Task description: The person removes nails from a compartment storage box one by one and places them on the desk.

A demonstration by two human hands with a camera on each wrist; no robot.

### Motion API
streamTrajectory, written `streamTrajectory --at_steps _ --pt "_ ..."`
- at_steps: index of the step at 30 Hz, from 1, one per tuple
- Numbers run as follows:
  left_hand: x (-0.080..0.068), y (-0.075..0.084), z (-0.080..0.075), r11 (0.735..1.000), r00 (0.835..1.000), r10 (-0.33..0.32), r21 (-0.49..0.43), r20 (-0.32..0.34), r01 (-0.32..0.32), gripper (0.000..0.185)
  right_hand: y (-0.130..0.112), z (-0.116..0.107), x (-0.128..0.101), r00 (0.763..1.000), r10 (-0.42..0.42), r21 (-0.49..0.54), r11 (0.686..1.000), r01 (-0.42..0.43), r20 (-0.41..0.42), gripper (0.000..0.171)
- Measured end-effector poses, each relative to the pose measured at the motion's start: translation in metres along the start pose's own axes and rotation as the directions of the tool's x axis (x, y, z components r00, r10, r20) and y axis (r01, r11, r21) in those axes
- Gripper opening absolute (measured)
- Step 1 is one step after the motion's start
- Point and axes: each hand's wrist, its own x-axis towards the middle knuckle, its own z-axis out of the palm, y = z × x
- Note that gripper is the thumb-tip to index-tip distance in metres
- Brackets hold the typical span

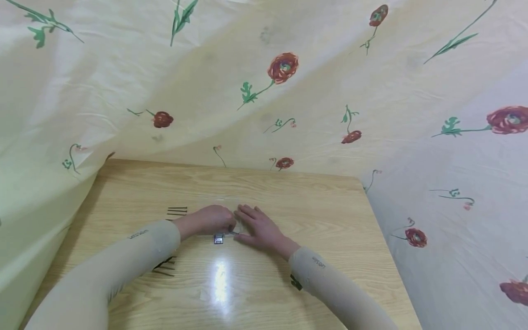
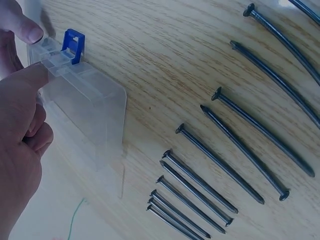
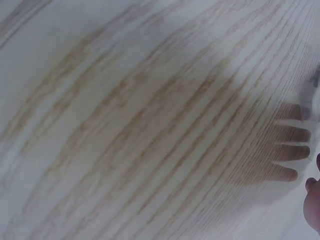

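Note:
A clear plastic box with a blue latch is on the wooden table. My left hand is at the box; in the left wrist view its index finger reaches over the rim and other fingers are curled. Whether it pinches anything is hidden. The right hand rests at the box's right side, fingers extended. In the head view, the blue-edged latch shows below the left hand. Several dark steel nails lie in a row beside the box, graded from short to long.
More nails show beside the left forearm, and a few nails lie left of the left hand. The wooden table meets a flower-printed cloth at its back and sides.

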Motion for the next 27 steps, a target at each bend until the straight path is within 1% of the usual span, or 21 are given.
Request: streamTrajectory --at_steps 4,7,12,16,20,23,27 --pt "0.0004 0.0011 -0.0008 1.0 0.999 -0.026 -0.001 0.025 0.026 0.002 0.0003 0.0003 0.0003 1.0 -0.004 0.001 1.0 0.004 -0.001 0.078" --pt "0.0012 0.0009 0.0004 0.999 0.998 -0.041 0.022 0.055 0.04 0.005 0.0009 0.0014 0.0008 1.0 -0.01 -0.005 1.0 0.01 -0.003 0.078" --pt "0.0014 0.0006 0.0014 0.997 0.996 -0.042 0.072 0.081 0.036 0.009 0.0015 0.0027 0.0015 1.0 -0.008 -0.016 1.0 0.008 0.001 0.078" --pt "0.0007 0.0012 -0.0005 0.996 0.994 -0.044 0.075 0.096 0.036 0.011 0.0006 0.0021 0.0023 1.0 -0.003 -0.024 1.0 0.003 0.008 0.078" --pt "0.0014 0.0018 -0.0019 0.996 0.993 -0.032 0.088 0.112 0.022 0.013 -0.0005 0.0009 0.0028 1.0 0.003 -0.039 0.999 -0.002 0.016 0.078" --pt "0.0023 0.0024 -0.0028 0.992 0.994 -0.01 0.127 0.11 -0.004 0.012 -0.0009 0.0004 0.0027 1.0 -0.002 -0.031 1.0 0.002 0.004 0.078" --pt "0.0029 0.0037 -0.0046 0.985 0.993 -0.005 0.169 0.122 -0.016 0.009 -0.0009 0.0011 0.0026 1.0 -0.015 -0.01 1.0 0.015 -0.016 0.077"
